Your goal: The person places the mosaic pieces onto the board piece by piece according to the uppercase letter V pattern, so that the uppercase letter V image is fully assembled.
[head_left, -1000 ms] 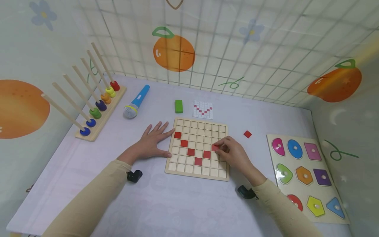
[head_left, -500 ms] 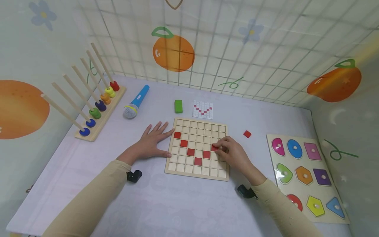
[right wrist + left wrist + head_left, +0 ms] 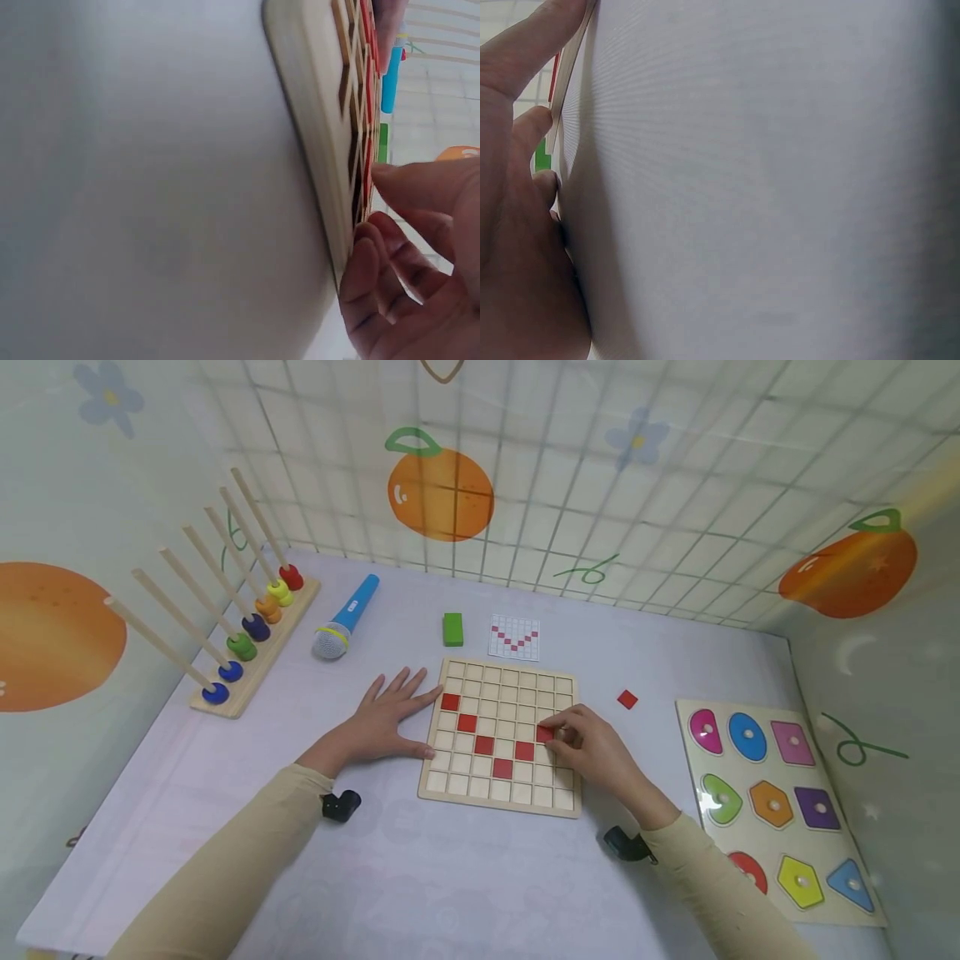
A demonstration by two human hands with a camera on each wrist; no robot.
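Observation:
In the head view a square wooden grid board (image 3: 517,807) lies on the table with several red square tiles in its cells, forming a V. My left hand (image 3: 386,722) lies with fingers spread at the board's left side, thumb and index fingertips touching its edge. At the right side my right hand (image 3: 588,747) has its thumb and index finger at a red tile (image 3: 545,734), partly covered by them, in a cell. The right wrist view shows the thumb (image 3: 420,184) over the tiles and other fingers curled at the board's edge.
A loose red tile (image 3: 627,699) lies right of the board. Behind it are a green block (image 3: 453,630) and a pattern card (image 3: 514,637). A toy microphone (image 3: 345,618) and peg stacker (image 3: 258,672) stand left; a shape puzzle (image 3: 750,750) lies right.
The red tile at my right fingertips looks lower and flatter in its cell than a second ago. Both hands have hardly moved.

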